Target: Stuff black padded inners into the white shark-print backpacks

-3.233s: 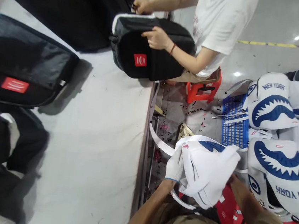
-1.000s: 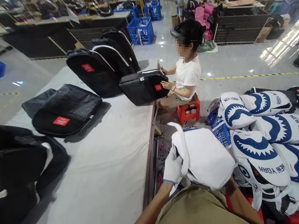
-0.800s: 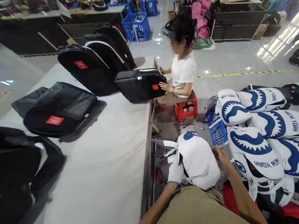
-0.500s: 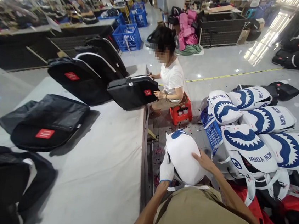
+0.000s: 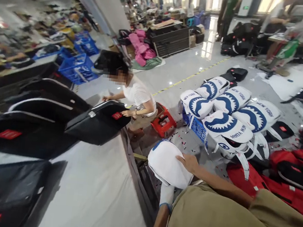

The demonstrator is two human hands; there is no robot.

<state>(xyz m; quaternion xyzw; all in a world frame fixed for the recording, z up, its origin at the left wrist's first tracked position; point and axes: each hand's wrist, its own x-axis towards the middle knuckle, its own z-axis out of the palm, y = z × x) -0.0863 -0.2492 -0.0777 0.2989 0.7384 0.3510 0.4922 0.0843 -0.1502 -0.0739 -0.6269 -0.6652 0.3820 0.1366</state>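
Observation:
A white backpack with a blue shark print [image 5: 166, 164] sits in front of my lap beside the table edge. My left hand [image 5: 166, 195], in a white glove, holds it from below, mostly hidden under the bag. On the bag's right upper side rests my bare right hand [image 5: 189, 163], fingers gripping the fabric. A pile of matching white and blue shark backpacks [image 5: 228, 114] lies on the floor to the right.
A white-topped table [image 5: 89, 190] carries several black bags with red labels [image 5: 25, 132]. A person in a white shirt [image 5: 138, 99] sits on a red stool [image 5: 164, 121] handling a black bag [image 5: 99, 122]. A blue crate [image 5: 197, 127] and red bags [image 5: 288, 178] lie right.
My head has turned to the right and lifted, so the room shifts left. The white backpack was turned over, plain side up, and my right hand moved onto its top.

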